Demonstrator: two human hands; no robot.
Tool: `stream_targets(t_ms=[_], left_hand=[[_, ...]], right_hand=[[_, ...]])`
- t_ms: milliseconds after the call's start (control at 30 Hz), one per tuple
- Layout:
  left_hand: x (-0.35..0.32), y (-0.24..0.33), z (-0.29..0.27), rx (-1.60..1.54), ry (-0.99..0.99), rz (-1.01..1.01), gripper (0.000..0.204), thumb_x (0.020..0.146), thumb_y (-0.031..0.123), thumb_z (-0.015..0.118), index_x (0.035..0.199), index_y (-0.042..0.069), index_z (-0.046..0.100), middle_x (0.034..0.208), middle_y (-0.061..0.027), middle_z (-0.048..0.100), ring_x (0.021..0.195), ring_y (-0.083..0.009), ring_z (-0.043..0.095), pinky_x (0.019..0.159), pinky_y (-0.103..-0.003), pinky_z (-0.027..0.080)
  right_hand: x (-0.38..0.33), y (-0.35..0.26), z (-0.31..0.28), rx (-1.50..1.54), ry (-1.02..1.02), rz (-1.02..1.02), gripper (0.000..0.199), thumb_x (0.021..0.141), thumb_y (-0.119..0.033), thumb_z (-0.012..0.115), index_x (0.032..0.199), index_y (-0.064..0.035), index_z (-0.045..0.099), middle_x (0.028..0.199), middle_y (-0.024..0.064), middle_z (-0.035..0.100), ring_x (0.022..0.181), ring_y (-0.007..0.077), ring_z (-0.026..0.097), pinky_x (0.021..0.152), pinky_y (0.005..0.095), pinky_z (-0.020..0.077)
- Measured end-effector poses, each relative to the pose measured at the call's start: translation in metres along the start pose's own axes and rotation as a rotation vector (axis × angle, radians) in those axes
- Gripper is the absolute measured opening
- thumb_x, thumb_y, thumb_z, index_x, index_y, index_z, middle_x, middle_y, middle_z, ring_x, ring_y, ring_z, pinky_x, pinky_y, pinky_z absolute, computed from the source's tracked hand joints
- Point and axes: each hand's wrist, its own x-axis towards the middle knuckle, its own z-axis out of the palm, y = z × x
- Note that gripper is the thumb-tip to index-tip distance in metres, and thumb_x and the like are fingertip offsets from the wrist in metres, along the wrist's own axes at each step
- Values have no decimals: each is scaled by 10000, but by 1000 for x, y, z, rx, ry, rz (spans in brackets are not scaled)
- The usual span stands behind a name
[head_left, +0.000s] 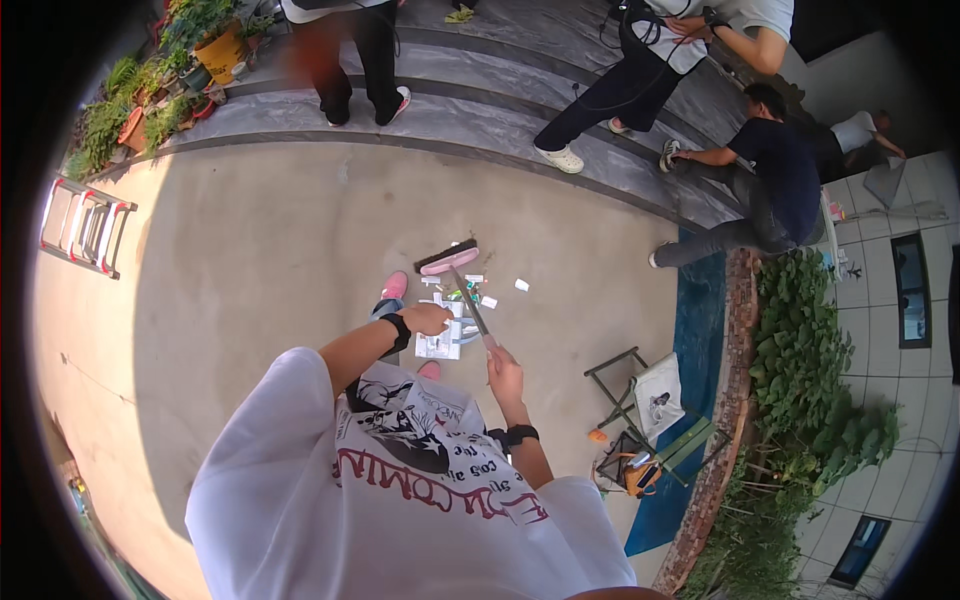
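My right hand (pixel 505 376) is wrapped round the pale end of the broom's grey handle (pixel 474 316). The pink broom head (pixel 450 261) with dark bristles rests on the concrete ahead of me, beyond the litter. My left hand (pixel 428 318) is closed at the upper part of a white dustpan (pixel 437 345), which is near my feet; its grip is mostly covered by the fingers. Between broom head and dustpan lie several white paper scraps (pixel 488 301) and small green and yellow bits. One white scrap (pixel 521 285) lies apart to the right.
Grey stone steps (pixel 480 130) curve across the far side, with people standing and a seated person (pixel 775 165) at right. A folding stool (pixel 660 395), another green one (pixel 692 447) and a bag (pixel 640 474) stand right. A ladder (pixel 85 228) lies left; potted plants (pixel 220 50) stand far left.
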Motion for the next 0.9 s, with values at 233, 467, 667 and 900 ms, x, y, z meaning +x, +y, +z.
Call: stream_targets(t_ms=[233,467,667,900], left_hand=[[27,89,69,-155,-139,258,534,693,114,484,1192,85,295,879,-205,536,818,-326,526,685,-375,415],[9,81,62,-338,-228,248,584,662,109,525,1180,95,255,797,-187,547,722,-323,543,620,-368,412],[0,61,61,-877,242,95,505,661,234,595,1084,75,369,901,-119,514,873,-246,501,737,-309,393],[14,31,41,-929,345,162,376,682,161,566,1021,89,421,821,-109,544,801,-237,529,687,-316,407]], right_hand=[[-58,-15,-21,36,-89,178,279,744,-104,522,1004,-8,484,846,200,554,664,164,583,471,263,473],[-36,-47,-13,696,59,401,336,747,-55,503,1067,-2,416,955,104,499,629,103,522,458,197,452],[9,-68,-5,736,-237,338,140,726,-58,532,857,-21,504,956,50,470,612,77,492,421,179,423],[47,-105,-4,652,-382,282,128,769,-91,494,680,-5,464,886,52,476,436,86,478,370,184,379]])
